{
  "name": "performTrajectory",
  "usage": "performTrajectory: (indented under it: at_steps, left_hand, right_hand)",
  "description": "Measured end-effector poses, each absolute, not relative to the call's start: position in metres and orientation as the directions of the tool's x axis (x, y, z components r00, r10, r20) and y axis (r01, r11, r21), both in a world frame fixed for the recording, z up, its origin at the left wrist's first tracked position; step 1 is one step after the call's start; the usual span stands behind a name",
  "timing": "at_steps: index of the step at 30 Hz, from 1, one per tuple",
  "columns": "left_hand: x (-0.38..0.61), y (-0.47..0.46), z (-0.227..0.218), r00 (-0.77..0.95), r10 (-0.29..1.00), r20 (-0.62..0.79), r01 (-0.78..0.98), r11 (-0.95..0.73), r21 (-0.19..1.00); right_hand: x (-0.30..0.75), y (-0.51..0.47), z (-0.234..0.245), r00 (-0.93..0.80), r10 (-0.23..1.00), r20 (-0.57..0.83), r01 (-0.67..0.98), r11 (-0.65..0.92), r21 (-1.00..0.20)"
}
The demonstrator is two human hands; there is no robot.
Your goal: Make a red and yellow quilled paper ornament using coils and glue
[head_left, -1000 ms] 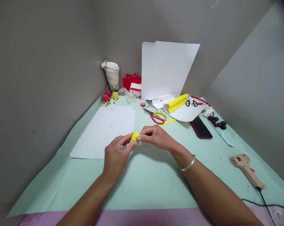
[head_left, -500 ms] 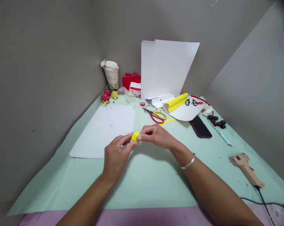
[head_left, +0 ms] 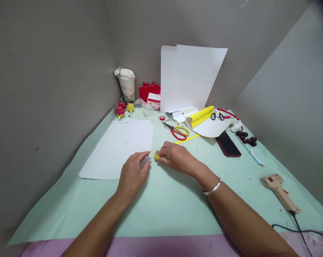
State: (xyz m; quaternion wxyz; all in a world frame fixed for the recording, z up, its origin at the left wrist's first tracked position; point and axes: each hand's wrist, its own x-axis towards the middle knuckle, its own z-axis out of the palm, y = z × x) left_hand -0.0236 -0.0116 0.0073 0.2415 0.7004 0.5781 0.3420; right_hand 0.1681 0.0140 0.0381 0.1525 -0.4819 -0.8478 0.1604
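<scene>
My right hand (head_left: 176, 157) pinches a small yellow paper coil (head_left: 157, 155) and holds it down on the mint-green table cover (head_left: 163, 203). A silver bangle sits on that wrist. My left hand (head_left: 133, 173) rests just left of the coil, fingers loosely curled, with its fingertips at the edge of a white sheet (head_left: 120, 146). It holds nothing.
Behind the hands lie red-and-yellow scissors (head_left: 177, 131), a yellow paper roll (head_left: 201, 116), small black scissors (head_left: 217, 115), a dark phone (head_left: 228, 144) and dark beads (head_left: 246, 139). A glue gun (head_left: 280, 192) with cord lies at right. A cup (head_left: 127, 85), small red and yellow finished coils (head_left: 123, 108) and upright white card (head_left: 189, 78) stand at the back.
Both hands held the yellow coil in the air before. Now the left hand has let go and dropped to the table, and the right hand has lowered the coil onto the surface.
</scene>
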Motion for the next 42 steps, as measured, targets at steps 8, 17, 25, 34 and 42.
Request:
performTrajectory:
  at_steps: [8, 17, 25, 34, 42]
  left_hand:
    - [-0.022, -0.011, 0.005, 0.117, 0.983, 0.145, 0.612, -0.186, 0.769]
    - [-0.018, -0.011, 0.005, 0.092, 0.987, 0.135, 0.600, -0.163, 0.783]
    - [-0.015, -0.004, 0.013, -0.004, 0.995, 0.100, 0.572, -0.080, 0.816]
    - [-0.004, 0.022, 0.019, 0.039, 0.999, 0.012, 0.768, -0.037, 0.639]
    - [-0.001, 0.015, 0.006, 0.094, 0.992, 0.088, 0.731, -0.129, 0.670]
  right_hand:
    - [0.169, 0.014, 0.038, -0.515, 0.847, 0.129, 0.702, 0.504, -0.504]
    - [0.196, 0.037, 0.031, -0.226, 0.961, 0.162, 0.744, 0.277, -0.608]
    - [0.197, 0.034, 0.028, -0.326, 0.944, 0.056, 0.683, 0.276, -0.676]
    - [0.193, 0.040, 0.017, -0.336, 0.937, 0.095, 0.712, 0.319, -0.625]
    - [0.199, 0.045, 0.022, -0.242, 0.954, 0.178, 0.618, 0.293, -0.729]
